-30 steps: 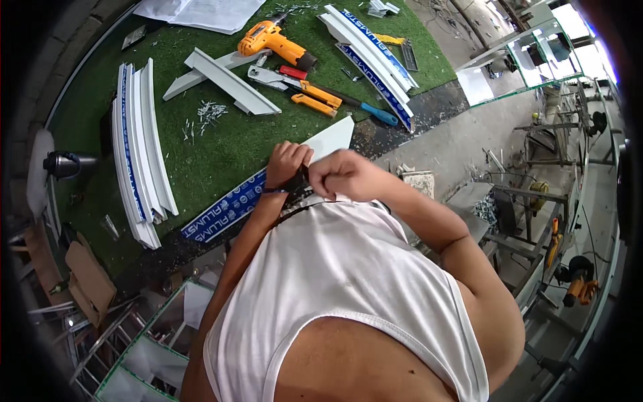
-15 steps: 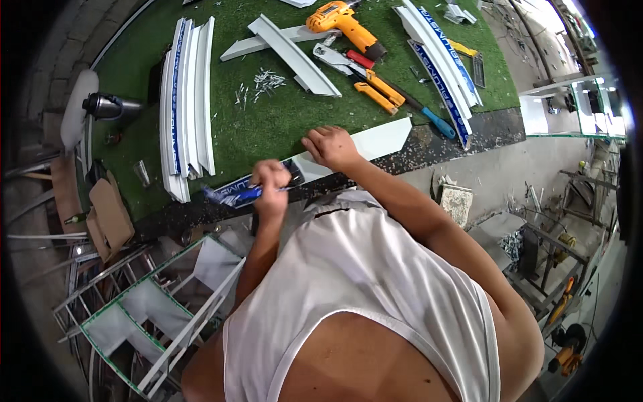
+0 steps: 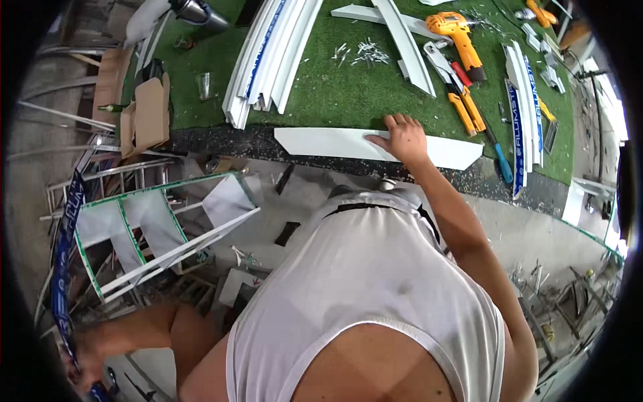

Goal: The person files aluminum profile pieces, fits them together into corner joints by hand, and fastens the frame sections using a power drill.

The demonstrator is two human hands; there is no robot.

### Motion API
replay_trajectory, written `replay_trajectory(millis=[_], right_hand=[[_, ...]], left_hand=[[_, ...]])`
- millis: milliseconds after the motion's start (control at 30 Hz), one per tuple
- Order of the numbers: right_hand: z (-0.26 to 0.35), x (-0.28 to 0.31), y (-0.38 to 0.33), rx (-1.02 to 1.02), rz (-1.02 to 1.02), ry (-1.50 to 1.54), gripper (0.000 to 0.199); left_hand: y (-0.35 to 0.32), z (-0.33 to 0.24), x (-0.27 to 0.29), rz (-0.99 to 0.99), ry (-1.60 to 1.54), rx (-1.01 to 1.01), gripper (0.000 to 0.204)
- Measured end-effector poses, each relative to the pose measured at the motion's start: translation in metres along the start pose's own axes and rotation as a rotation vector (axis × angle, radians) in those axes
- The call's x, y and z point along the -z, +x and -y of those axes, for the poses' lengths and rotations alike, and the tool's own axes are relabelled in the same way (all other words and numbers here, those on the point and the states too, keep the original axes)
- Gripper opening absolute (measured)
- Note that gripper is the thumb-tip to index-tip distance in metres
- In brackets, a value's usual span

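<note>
A white metal profile (image 3: pixel 321 143) with slanted ends lies along the bench's near edge. My right hand (image 3: pixel 406 139) rests across it, fingers spread over its far edge and thumb apart on its face. Far out to the lower left, my left hand (image 3: pixel 82 370) is closed on a long strip of blue printed protective film (image 3: pixel 61 271). The strip rises from the hand and hangs in the air, apart from the profile. Some blue film also shows below that hand, near the picture's dark rim.
On the green turf bench top (image 3: pixel 321 94) lie stacked white profiles (image 3: pixel 268 60), rivets (image 3: pixel 370 52), a yellow power tool (image 3: pixel 459 40), yellow-handled cutters (image 3: pixel 462 107) and a blue-handled screwdriver (image 3: pixel 502 161). A cardboard box (image 3: pixel 151 114) sits at the left corner. Below stands a green-edged frame (image 3: pixel 167 224).
My left hand has swung from the profile to the lower left, pulling the blue film off it. My right hand's fingers have spread. The view has shifted left.
</note>
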State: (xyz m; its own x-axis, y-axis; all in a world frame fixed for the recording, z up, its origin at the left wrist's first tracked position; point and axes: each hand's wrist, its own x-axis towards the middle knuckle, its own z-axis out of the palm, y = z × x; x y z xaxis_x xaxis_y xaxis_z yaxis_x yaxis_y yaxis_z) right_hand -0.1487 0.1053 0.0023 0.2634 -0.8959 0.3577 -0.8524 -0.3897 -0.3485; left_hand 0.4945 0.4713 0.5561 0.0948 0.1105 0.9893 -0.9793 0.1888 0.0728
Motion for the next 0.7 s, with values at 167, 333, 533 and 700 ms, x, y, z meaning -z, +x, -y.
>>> replay_trajectory(millis=[167, 333, 533, 700], right_hand=[[0.005, 0.005, -0.001, -0.062, 0.098, -0.052, 0.045], [0.051, 0.027, -0.009, 0.100, -0.207, 0.029, 0.054], [0.244, 0.065, -0.063, 0.323, 0.559, 1.201, 0.087], [0.289, 0.087, -0.083, 0.125, 0.654, 1.244, 0.042]], left_hand=[[-0.181, -0.084, -0.127, 0.135, 0.452, -0.221, 0.028], [-0.400, -0.148, -0.115, 0.197, -0.360, 1.445, 0.029], [-0.448, -0.255, -0.111, 0.658, -1.185, 1.916, 0.030], [-0.471, -0.224, -0.054, 0.868, -1.328, 1.999, 0.029]])
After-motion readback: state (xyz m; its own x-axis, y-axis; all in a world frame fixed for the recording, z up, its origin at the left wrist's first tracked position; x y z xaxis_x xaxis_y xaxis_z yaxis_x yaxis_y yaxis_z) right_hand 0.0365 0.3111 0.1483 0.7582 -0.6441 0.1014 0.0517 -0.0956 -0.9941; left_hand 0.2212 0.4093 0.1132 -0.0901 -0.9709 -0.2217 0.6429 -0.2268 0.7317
